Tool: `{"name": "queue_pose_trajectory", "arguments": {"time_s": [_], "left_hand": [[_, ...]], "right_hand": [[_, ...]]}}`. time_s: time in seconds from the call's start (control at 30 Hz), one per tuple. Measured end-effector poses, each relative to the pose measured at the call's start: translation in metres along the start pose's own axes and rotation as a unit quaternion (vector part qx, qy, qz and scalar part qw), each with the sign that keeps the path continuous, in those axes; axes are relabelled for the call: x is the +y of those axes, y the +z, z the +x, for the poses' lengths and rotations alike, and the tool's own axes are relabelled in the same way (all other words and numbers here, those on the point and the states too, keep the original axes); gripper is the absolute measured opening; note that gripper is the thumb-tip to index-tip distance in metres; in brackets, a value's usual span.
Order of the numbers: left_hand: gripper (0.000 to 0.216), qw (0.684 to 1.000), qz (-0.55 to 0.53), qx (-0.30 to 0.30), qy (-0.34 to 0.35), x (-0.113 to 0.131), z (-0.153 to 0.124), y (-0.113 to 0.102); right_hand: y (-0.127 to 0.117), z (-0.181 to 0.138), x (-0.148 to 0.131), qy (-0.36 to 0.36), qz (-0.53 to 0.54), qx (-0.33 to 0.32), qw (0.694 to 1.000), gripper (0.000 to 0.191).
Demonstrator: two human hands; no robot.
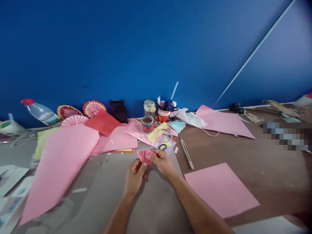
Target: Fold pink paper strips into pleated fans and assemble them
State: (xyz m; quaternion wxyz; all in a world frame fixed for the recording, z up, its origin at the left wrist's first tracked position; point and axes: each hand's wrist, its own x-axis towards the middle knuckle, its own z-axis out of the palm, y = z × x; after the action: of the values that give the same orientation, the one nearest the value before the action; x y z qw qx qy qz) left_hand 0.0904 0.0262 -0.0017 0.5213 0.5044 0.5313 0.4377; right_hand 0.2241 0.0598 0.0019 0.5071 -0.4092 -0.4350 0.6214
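Note:
A small pink pleated paper fan (144, 155) is held between both hands above the grey table top (102, 195). My left hand (135, 175) pinches its lower edge from below. From the right side my right hand (162, 161) grips the fan's folds with fingers pressed together. Both forearms reach in from the bottom of the view.
Large pink sheets lie at left (60, 162) and right (219, 188). Finished paper fans (94, 108), a red sheet (102, 123), a water bottle (40, 112), a jar (149, 109), a cup of pens (163, 113), tape rolls (147, 123) and a craft knife (186, 152) sit near the blue wall.

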Motion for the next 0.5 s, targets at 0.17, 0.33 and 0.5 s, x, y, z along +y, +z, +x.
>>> {"name": "queue_pose_trajectory", "arguments": {"time_s": [0.17, 0.33, 0.5], "left_hand": [[0.034, 0.998, -0.046, -0.016, -0.043, -0.0060, 0.0005, 0.0012], [0.036, 0.996, -0.060, -0.026, -0.061, -0.0028, 0.0002, 0.0027], [0.038, 0.995, -0.064, -0.018, -0.068, -0.0005, 0.0000, 0.0040]], "right_hand": [[0.0000, -0.0012, 0.0016, -0.014, -0.046, 0.021, 0.999, 0.018], [-0.0002, -0.0022, -0.0002, -0.024, -0.054, 0.037, 0.998, 0.016], [-0.0002, -0.0026, -0.0007, -0.022, -0.054, 0.041, 0.997, 0.017]]}}
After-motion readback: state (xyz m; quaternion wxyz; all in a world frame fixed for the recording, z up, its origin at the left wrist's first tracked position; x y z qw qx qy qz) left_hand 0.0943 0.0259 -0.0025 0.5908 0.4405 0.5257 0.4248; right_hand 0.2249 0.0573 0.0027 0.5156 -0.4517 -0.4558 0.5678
